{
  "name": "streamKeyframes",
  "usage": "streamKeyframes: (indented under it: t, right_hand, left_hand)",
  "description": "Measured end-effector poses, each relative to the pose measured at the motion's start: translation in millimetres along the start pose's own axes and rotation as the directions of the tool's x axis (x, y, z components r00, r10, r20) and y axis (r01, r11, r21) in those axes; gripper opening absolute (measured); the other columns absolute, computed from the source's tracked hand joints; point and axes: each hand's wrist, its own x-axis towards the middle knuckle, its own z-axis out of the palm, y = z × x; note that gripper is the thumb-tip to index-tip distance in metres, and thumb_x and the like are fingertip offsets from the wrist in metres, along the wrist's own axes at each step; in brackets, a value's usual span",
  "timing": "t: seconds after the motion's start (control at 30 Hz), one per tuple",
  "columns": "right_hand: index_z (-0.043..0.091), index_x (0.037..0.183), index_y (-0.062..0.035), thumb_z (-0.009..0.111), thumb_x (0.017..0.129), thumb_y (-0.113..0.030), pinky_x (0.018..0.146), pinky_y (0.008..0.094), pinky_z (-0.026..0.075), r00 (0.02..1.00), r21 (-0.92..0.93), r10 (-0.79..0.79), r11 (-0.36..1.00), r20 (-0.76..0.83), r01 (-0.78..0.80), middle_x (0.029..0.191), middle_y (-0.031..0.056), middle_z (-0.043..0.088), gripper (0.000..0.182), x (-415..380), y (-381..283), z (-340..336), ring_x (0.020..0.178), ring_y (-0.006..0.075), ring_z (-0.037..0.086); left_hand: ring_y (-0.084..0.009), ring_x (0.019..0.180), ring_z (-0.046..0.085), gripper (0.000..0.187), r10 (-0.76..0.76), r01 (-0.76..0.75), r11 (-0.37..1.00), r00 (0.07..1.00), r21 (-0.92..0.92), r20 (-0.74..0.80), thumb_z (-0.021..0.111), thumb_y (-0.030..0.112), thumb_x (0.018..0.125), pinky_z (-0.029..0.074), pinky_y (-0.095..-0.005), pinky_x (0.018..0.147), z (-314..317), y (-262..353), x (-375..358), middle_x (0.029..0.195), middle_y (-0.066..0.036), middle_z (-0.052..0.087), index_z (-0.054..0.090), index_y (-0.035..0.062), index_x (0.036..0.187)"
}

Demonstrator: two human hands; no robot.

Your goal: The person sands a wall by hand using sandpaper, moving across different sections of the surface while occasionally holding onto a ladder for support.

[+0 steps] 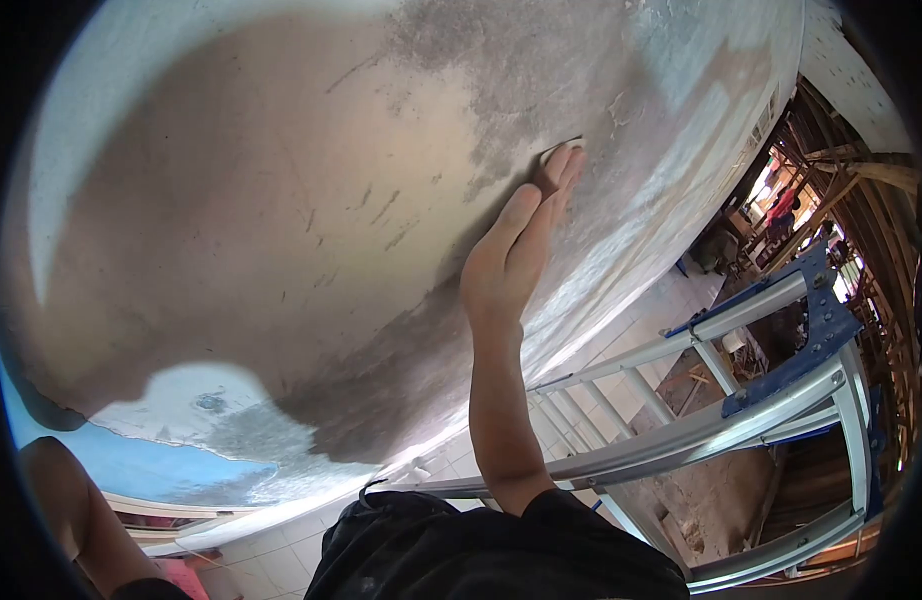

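Observation:
My right hand (511, 240) reaches up to a large plastered wall (381, 200) with grey patches and dark scuffs. Its fingers press together on a small piece of sandpaper (575, 143), flat against the wall; only a pale strip and dark edge of the piece show past the fingertips. The thumb rests apart from the fingers on the near side. At the lower left my bent left arm (66, 500) shows, but the left hand itself is out of sight.
An aluminium ladder (681, 440) with blue end fittings (811, 330) stands close on my right. Beneath are pale floor tiles (281, 560). Wooden poles (871, 210) and a person in red (781, 205) are farther right. Blue paint (151, 460) covers the wall's lower left.

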Motion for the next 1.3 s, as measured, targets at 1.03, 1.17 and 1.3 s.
streamKeyframes:
  t: [1.03, 1.17, 1.3]
  right_hand:
    - [0.018, 0.148, 0.0034, 0.026, 0.103, -0.024, 0.115, 0.0538, 0.007, 1.0, 0.013, 0.013, 1.0, -0.027, -0.013, 0.155, 0.0254, 0.013, 0.053, -2.0, 10.9, 4.0, 0.144, 0.0424, 0.006]
    - [0.018, 0.148, 0.0045, 0.025, 0.104, -0.027, 0.117, 0.0476, 0.009, 0.999, 0.004, 0.025, 1.0, -0.02, -0.025, 0.155, 0.0251, 0.014, 0.054, 0.2, -3.7, 1.0, 0.144, 0.0406, 0.008]
    - [0.018, 0.148, 0.0046, 0.026, 0.104, -0.027, 0.117, 0.0477, 0.009, 0.997, -0.01, -0.073, 0.997, 0.035, 0.073, 0.155, 0.0246, 0.013, 0.055, -22.2, -2.8, 12.2, 0.144, 0.0405, 0.007]
  left_hand:
    - [-0.0255, 0.081, 0.062, 0.029, 0.008, -0.008, 1.0, 1.0, 0.014, 0.013, 0.053, 0.031, 0.094, 0.05, -0.0365, 0.068, 14.8, 0.5, -6.4, 0.084, -0.013, 0.065, 0.061, 0.003, 0.091]
    - [-0.0252, 0.081, 0.062, 0.028, 0.007, -0.007, 1.0, 1.0, 0.02, 0.003, 0.054, 0.03, 0.093, 0.05, -0.0363, 0.068, 15.9, -1.6, -7.4, 0.084, -0.013, 0.065, 0.061, 0.003, 0.09]
    - [-0.025, 0.081, 0.062, 0.028, 0.036, -0.036, 0.999, 0.999, 0.015, -0.007, 0.054, 0.03, 0.093, 0.05, -0.0361, 0.068, 16.3, 1.1, -5.6, 0.084, -0.013, 0.065, 0.061, 0.0031, 0.09]
